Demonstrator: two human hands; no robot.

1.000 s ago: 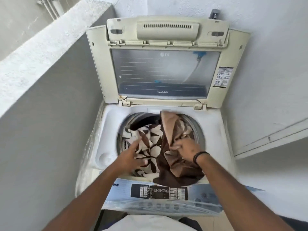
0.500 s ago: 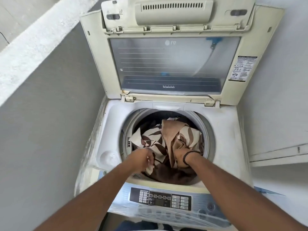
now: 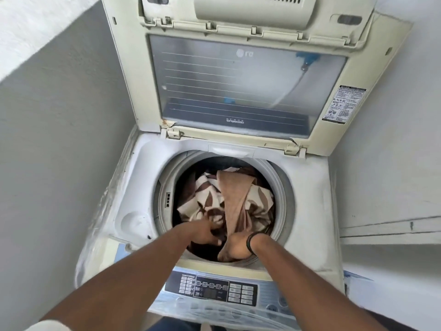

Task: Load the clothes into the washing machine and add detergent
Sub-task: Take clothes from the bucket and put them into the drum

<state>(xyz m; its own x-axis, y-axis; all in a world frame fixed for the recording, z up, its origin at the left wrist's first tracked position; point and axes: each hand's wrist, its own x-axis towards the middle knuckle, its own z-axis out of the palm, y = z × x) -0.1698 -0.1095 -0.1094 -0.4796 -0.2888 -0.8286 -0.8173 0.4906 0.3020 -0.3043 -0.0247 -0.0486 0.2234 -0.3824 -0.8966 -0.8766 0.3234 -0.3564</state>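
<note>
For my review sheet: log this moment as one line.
phase: loading | both hands in drum | left hand on patterned cloth | right hand grips tan cloth | lid up | detergent: not seen

A brown-and-cream patterned cloth (image 3: pixel 210 199) and a plain tan cloth (image 3: pixel 236 194) are seen in the drum. The lid (image 3: pixel 128 75) is coloured cream; a black band (image 3: pixel 250 242) is worn.

Soft matt cloth (image 3: pixel 235 199), yellowed plastic lid (image 3: pixel 128 75) with glossy window (image 3: pixel 238 91), rough plaster wall (image 3: pixel 59 139).
</note>
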